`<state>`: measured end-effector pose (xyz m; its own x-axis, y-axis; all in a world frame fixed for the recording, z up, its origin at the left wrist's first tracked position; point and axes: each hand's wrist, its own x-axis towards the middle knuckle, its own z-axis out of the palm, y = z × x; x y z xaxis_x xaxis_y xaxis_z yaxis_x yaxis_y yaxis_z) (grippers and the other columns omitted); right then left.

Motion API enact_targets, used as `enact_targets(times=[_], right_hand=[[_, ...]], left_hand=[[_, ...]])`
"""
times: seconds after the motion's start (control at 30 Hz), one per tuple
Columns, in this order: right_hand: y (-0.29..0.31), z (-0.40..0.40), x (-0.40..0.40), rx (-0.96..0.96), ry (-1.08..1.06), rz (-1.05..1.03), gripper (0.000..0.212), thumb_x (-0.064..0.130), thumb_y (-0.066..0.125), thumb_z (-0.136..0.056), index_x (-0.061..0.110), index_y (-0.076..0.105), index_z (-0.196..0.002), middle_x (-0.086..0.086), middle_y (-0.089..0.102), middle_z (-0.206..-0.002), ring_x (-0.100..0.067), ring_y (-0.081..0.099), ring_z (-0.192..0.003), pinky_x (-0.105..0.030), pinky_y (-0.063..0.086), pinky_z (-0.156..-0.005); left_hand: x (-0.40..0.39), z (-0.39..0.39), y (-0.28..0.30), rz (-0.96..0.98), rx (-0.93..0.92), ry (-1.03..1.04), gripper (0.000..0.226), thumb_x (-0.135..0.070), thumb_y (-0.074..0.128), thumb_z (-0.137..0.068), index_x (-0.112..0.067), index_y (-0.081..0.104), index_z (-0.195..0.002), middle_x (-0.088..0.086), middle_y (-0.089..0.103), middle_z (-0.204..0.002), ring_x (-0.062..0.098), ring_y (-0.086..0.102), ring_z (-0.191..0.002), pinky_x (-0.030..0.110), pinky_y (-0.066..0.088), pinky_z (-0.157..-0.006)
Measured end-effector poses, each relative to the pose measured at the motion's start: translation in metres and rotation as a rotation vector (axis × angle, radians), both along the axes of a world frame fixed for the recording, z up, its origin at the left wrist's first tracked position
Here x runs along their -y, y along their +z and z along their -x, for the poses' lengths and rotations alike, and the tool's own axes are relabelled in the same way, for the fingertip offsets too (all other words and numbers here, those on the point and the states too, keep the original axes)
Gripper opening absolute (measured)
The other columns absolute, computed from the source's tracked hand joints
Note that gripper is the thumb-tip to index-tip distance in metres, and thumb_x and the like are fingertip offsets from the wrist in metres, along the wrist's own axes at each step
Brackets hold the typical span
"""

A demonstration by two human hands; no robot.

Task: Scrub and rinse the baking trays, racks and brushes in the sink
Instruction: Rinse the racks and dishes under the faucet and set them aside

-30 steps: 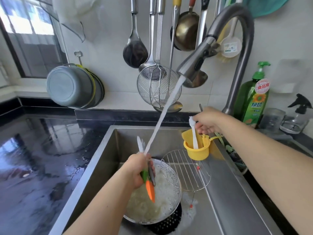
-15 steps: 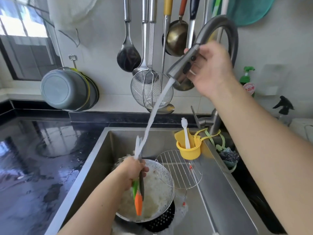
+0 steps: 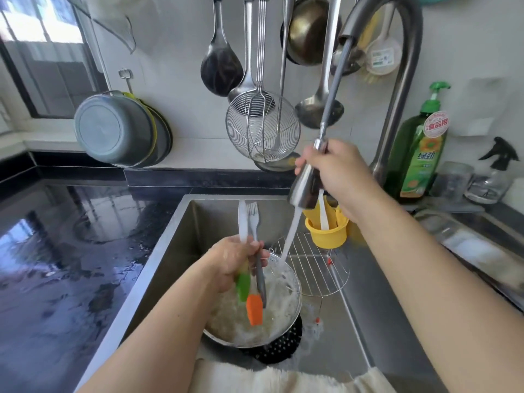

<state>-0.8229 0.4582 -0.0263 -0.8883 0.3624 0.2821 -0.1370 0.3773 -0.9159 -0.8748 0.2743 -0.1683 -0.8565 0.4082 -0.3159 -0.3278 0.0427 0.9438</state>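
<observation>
1. The left hand (image 3: 231, 259) is closed tight round a bundle of silicone brushes (image 3: 251, 290), held over the middle of the steel sink (image 3: 181, 231); their pale handles stick up above the fist, and the green, orange and grey heads point down.
2. The right hand (image 3: 338, 177) is clamped on the pull-out spray head (image 3: 304, 188), drawn down on its hose (image 3: 331, 92) from the arched faucet neck (image 3: 402, 80) and held above the back of the sink.
3. A stream of water (image 3: 290, 234) runs from the spray head down and to the left, landing inside the sink just right of the brushes.
4. Below the brush heads lies a round perforated tray (image 3: 286, 316) full of foamy water, resting on a black perforated tray (image 3: 280, 350) on the sink floor.
5. A round wire rack (image 3: 317, 268) leans in the sink just right of the foamy tray.
6. A yellow cup (image 3: 327, 234) holding a white utensil sits at the sink's right back corner.
7. A green dish-soap bottle (image 3: 419, 157) stands on the counter right of the sink.
8. Ladles and a wire skimmer (image 3: 262, 127) hang on the wall behind the sink.
</observation>
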Motion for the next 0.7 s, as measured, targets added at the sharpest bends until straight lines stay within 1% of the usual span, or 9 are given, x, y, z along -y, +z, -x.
enact_targets(times=[0.07, 0.13, 0.17, 0.3, 0.43, 0.5, 0.57, 0.63, 0.7], right_hand=[[-0.02, -0.004, 0.002, 0.06, 0.019, 0.007, 0.016, 0.031, 0.058, -0.097, 0.019, 0.067, -0.097, 0.004, 0.077, -0.094, -0.023, 0.072, -0.097, -0.054, 0.054, -0.095], [-0.032, -0.006, 0.005, 0.095, 0.041, 0.016, 0.015, 0.031, 0.058, -0.096, 0.02, 0.067, -0.095, 0.006, 0.078, -0.093, -0.023, 0.071, -0.098, -0.056, 0.053, -0.096], [-0.033, -0.005, 0.006, 0.106, 0.05, 0.023, 0.015, 0.03, 0.058, -0.097, 0.019, 0.067, -0.095, 0.006, 0.078, -0.093, -0.024, 0.071, -0.099, -0.056, 0.054, -0.095], [-0.03, -0.003, 0.01, 0.133, 0.105, 0.077, 0.015, 0.026, 0.058, -0.102, 0.016, 0.066, -0.095, 0.001, 0.078, -0.095, -0.028, 0.071, -0.101, -0.055, 0.058, -0.089], [-0.03, -0.002, 0.008, 0.13, 0.104, 0.057, 0.013, 0.026, 0.058, -0.102, 0.016, 0.065, -0.098, -0.001, 0.078, -0.095, -0.029, 0.071, -0.101, -0.058, 0.059, -0.087], [-0.033, -0.001, 0.007, 0.111, 0.091, 0.041, 0.014, 0.029, 0.058, -0.101, 0.019, 0.064, -0.094, 0.0, 0.077, -0.096, -0.029, 0.071, -0.101, -0.058, 0.057, -0.09], [-0.036, 0.0, 0.007, 0.093, 0.079, 0.018, 0.015, 0.033, 0.058, -0.099, 0.022, 0.064, -0.092, 0.001, 0.077, -0.097, -0.028, 0.07, -0.1, -0.058, 0.055, -0.093], [-0.036, 0.001, 0.008, 0.089, 0.091, 0.02, 0.016, 0.033, 0.058, -0.1, 0.021, 0.064, -0.092, 0.0, 0.077, -0.098, -0.03, 0.07, -0.101, -0.058, 0.056, -0.092], [-0.036, 0.002, 0.006, 0.091, 0.103, 0.021, 0.016, 0.033, 0.059, -0.1, 0.019, 0.064, -0.092, -0.002, 0.077, -0.099, -0.032, 0.071, -0.101, -0.059, 0.056, -0.091]], left_hand=[[-0.002, -0.002, 0.002, -0.02, 0.004, -0.003, 0.019, -0.011, 0.048, -0.11, -0.006, 0.057, -0.094, 0.014, 0.069, -0.078, 0.03, 0.067, -0.072, 0.031, 0.051, -0.06], [-0.007, -0.004, 0.005, -0.066, 0.039, 0.029, 0.02, -0.015, 0.045, -0.111, -0.005, 0.055, -0.096, 0.016, 0.067, -0.079, 0.03, 0.067, -0.069, 0.028, 0.054, -0.05], [-0.008, -0.003, 0.006, -0.084, 0.055, 0.044, 0.02, -0.018, 0.045, -0.112, -0.005, 0.054, -0.099, 0.016, 0.067, -0.079, 0.029, 0.068, -0.067, 0.028, 0.055, -0.05], [-0.009, 0.003, 0.004, -0.124, 0.168, 0.069, 0.022, -0.026, 0.045, -0.112, -0.007, 0.057, -0.113, 0.011, 0.07, -0.076, 0.024, 0.069, -0.06, 0.036, 0.061, -0.059], [-0.006, 0.003, 0.003, -0.154, 0.254, 0.02, 0.024, -0.01, 0.035, -0.113, -0.012, 0.059, -0.109, 0.007, 0.065, -0.076, 0.021, 0.066, -0.063, 0.038, 0.057, -0.067], [-0.006, 0.001, 0.002, -0.119, 0.211, -0.055, 0.029, -0.007, 0.035, -0.112, -0.012, 0.062, -0.104, 0.005, 0.066, -0.077, 0.02, 0.066, -0.068, 0.038, 0.059, -0.073], [-0.007, -0.002, 0.001, -0.072, 0.136, -0.123, 0.028, -0.007, 0.038, -0.112, -0.009, 0.063, -0.102, 0.008, 0.069, -0.083, 0.024, 0.067, -0.075, 0.044, 0.058, -0.083], [-0.008, -0.006, 0.002, -0.008, 0.048, -0.188, 0.022, -0.008, 0.042, -0.111, -0.004, 0.063, -0.104, 0.012, 0.07, -0.089, 0.025, 0.066, -0.078, 0.043, 0.058, -0.08], [-0.01, -0.009, 0.001, 0.017, 0.004, -0.284, 0.021, -0.013, 0.045, -0.111, -0.005, 0.061, -0.101, 0.01, 0.065, -0.085, 0.024, 0.062, -0.075, 0.042, 0.056, -0.078]])
